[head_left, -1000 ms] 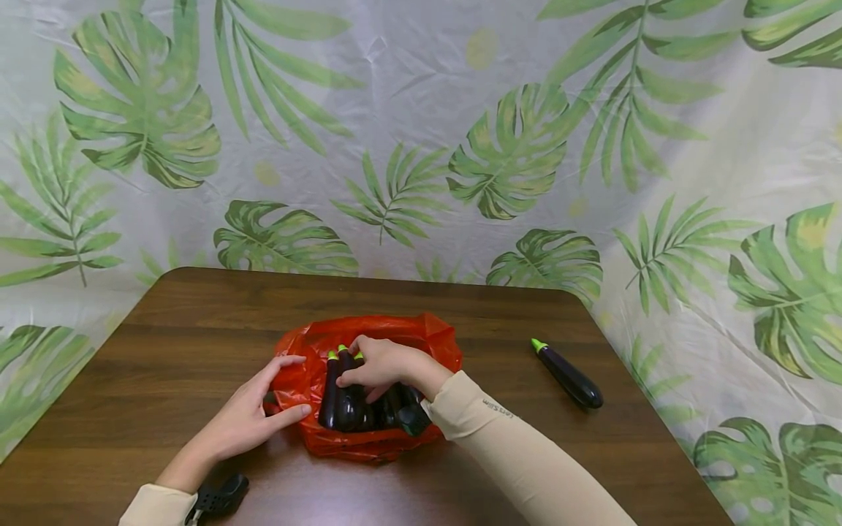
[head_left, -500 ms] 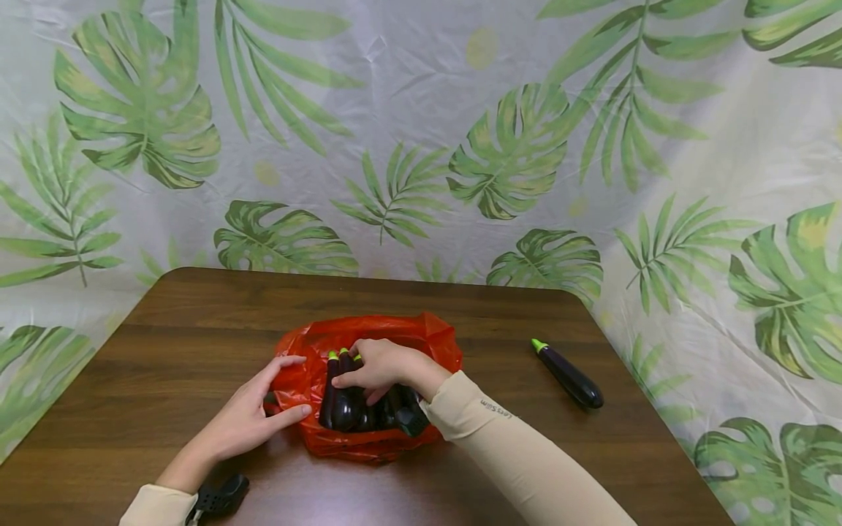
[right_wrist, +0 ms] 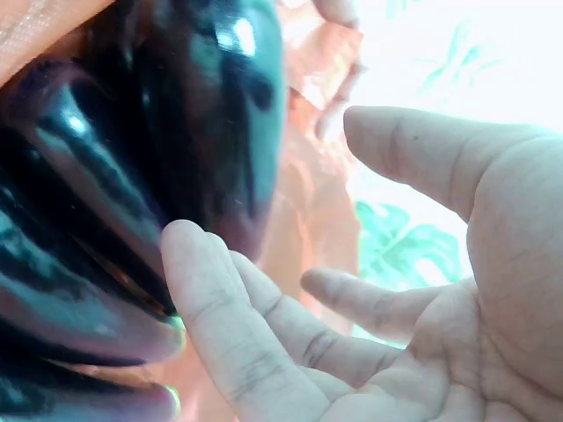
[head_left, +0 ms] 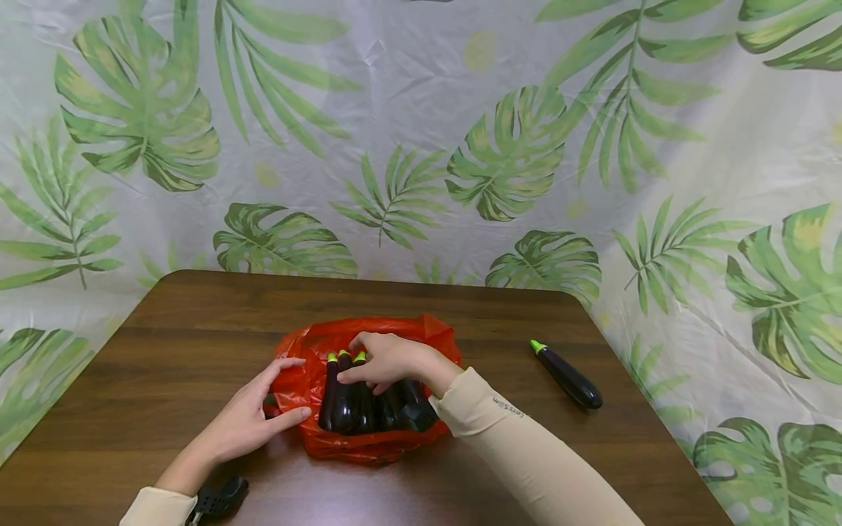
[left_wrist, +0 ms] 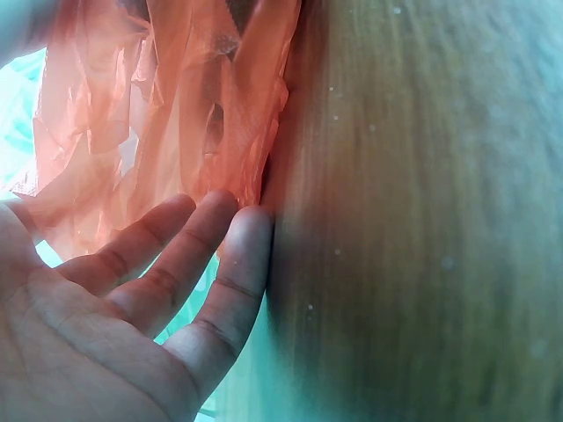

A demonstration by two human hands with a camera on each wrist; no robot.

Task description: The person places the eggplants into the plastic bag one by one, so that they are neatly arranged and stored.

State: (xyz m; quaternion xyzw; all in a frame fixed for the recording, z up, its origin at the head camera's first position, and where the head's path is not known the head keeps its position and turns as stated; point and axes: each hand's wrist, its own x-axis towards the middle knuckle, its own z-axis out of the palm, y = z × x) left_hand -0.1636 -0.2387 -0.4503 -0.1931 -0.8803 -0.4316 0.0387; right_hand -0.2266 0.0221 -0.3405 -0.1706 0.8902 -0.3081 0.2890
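Note:
A red plastic bag [head_left: 439,334] lies spread on the table, its mouth gaping upward. Several dark purple eggplants [head_left: 344,410] with bright green caps lie side by side in it. My right hand [head_left: 395,363] hovers over them, thumb and fingers apart; the right wrist view has its fingertips close to the glossy eggplants [right_wrist: 211,105] with nothing pinched. At the bag's left side rests my left hand [head_left: 246,413], fingers extended. Its fingertips [left_wrist: 251,230] touch the crumpled plastic in the left wrist view. My right hand and forearm cover part of the eggplants.
One eggplant [head_left: 569,376] lies apart on the right of the brown wooden table [head_left: 197,329], its green cap pointing away. Behind the table hangs a leaf-patterned curtain [head_left: 408,109]. A black strapped device [head_left: 224,495] sits at my left wrist.
My right hand has risen slightly off the eggplants, and its fingers are drawn back so that more of the eggplants shows. The left hand and the lone eggplant stay in place.

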